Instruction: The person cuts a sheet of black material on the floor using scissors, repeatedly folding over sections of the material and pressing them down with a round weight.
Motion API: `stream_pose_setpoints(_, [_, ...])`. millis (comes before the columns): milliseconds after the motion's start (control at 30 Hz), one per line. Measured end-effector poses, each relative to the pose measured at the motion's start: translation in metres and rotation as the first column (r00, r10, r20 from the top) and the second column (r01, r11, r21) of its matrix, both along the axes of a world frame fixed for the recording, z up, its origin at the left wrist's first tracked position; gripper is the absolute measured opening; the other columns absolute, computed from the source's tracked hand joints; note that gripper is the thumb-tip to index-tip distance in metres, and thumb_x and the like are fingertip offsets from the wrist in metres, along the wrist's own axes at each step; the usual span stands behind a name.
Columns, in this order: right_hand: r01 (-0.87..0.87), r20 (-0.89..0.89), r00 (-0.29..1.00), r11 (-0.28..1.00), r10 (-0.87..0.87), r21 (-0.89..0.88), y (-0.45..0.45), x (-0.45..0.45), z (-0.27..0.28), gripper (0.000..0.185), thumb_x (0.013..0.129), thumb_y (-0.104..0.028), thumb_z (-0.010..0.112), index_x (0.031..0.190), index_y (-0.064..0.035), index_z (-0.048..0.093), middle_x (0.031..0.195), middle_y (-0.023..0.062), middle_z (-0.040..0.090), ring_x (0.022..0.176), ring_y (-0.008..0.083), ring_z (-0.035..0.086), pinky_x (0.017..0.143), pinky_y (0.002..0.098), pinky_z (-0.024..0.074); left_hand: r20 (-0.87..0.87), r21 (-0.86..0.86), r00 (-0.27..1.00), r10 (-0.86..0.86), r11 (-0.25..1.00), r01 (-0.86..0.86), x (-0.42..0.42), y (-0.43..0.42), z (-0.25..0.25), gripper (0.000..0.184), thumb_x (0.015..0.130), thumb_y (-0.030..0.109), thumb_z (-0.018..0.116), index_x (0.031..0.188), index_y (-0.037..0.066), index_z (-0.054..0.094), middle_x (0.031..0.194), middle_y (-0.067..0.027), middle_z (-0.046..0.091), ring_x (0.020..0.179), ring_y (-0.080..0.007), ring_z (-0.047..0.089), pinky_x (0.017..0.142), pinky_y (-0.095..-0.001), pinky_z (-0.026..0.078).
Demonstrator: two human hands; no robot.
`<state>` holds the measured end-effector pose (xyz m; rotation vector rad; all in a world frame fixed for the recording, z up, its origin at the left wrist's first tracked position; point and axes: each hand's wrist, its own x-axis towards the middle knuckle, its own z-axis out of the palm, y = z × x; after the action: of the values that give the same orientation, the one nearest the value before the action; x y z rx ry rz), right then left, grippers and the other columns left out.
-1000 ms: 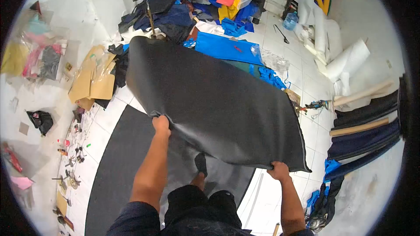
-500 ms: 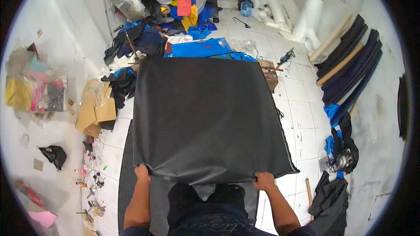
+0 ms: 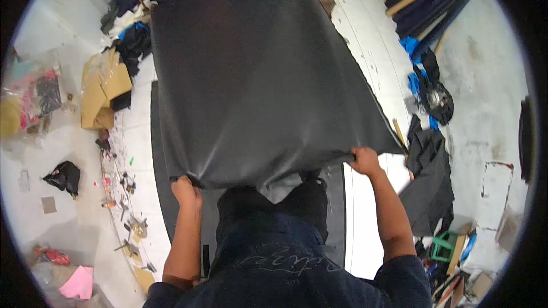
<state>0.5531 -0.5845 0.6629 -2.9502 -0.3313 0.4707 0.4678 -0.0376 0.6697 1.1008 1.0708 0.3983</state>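
Observation:
A wide sheet of black leather-like fabric (image 3: 245,80) stretches out in front of me over the floor. My left hand (image 3: 186,191) is closed around its near edge at the left. Further right along that edge, my right hand (image 3: 365,161) grips the fabric too, with a corner of the sheet poking out beyond it. The near edge is lifted and sags between my hands, and creases fan out from both grips. Under it lies another dark layer of fabric (image 3: 335,211), partly hidden by my body and the top sheet.
White floor tiles (image 3: 374,205) show along both sides. Cardboard (image 3: 105,88) and small tools lie to the left. Fabric rolls (image 3: 428,5) lean on the right wall, with a crumpled black cloth (image 3: 428,177) nearer. A green plastic stool (image 3: 443,246) stands at lower right.
My view has tilted further down. Both hands have moved up in the picture, the right one more and also outward. The fabric's near edge has risen with them and creases more between them.

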Motion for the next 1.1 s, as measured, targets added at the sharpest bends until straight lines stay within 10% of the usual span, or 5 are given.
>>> stream_pose_setpoints(333, [-0.013,0.021,1.0,0.992,0.011,0.127,-0.049,-0.163,0.006,0.025,0.072,-0.024,0.071,0.084,-0.0023,0.066,0.084,0.0199,0.067,0.085,0.04,0.064,0.075,0.0491,0.0506,-0.073,0.066,0.988,0.133,0.99,-0.128,-0.158,-0.043,0.007,0.024,0.075,-0.001,0.045,0.06,0.014,0.034,0.061,0.0034,0.029,0.046,-0.0115,0.024,0.041,-0.03,0.018])
stream_pose_setpoints(533, [-0.041,0.028,0.999,0.982,0.036,0.185,-0.07,-0.293,0.017,0.025,0.064,-0.017,0.073,0.083,-0.0037,0.064,0.083,0.0192,0.066,0.083,0.0383,0.065,0.075,0.0473,0.0519,-0.103,0.075,0.995,0.013,0.997,-0.005,-0.29,-0.039,-0.007,0.02,0.077,0.005,0.047,0.062,0.014,0.04,0.066,-0.0007,0.039,0.059,-0.016,0.041,0.059,-0.0343,0.039])
stream_pose_setpoints(600, [-0.035,0.024,0.999,0.974,0.03,0.224,-0.068,-0.335,0.022,0.025,0.065,-0.019,0.073,0.082,-0.0042,0.063,0.081,0.0188,0.066,0.081,0.0385,0.065,0.074,0.0476,0.0516,-0.119,0.095,0.992,0.038,0.995,-0.027,-0.335,-0.043,0.003,0.011,0.075,0.002,0.048,0.069,0.012,0.047,0.067,0.0008,0.044,0.047,-0.0086,0.036,0.04,-0.0251,0.025])
stream_pose_setpoints(1000, [0.047,-0.254,0.967,0.997,-0.028,0.067,-0.074,-0.513,0.028,0.027,0.067,-0.029,0.072,0.082,-0.0075,0.066,0.081,0.0173,0.067,0.08,0.0375,0.067,0.072,0.0484,0.0518,-0.351,0.124,0.923,0.161,0.984,-0.125,-0.534,-0.061,0.001,0.013,0.073,-0.003,0.044,0.07,0.01,0.041,0.065,-0.0014,0.041,0.043,-0.0123,0.033,0.038,-0.0286,0.027])
stream_pose_setpoints(1100, [0.02,-0.183,0.983,0.993,0.001,0.113,-0.083,-0.526,-0.005,0.029,0.065,-0.03,0.072,0.083,-0.0079,0.067,0.08,0.0176,0.067,0.082,0.0369,0.068,0.073,0.0484,0.0529,-0.12,-0.049,0.985,0.127,0.99,-0.134,-0.548,-0.058,-0.02,0.013,0.073,-0.003,0.043,0.079,0.007,0.049,0.068,-0.0033,0.042,0.043,-0.0145,0.035,0.039,-0.0314,0.033])
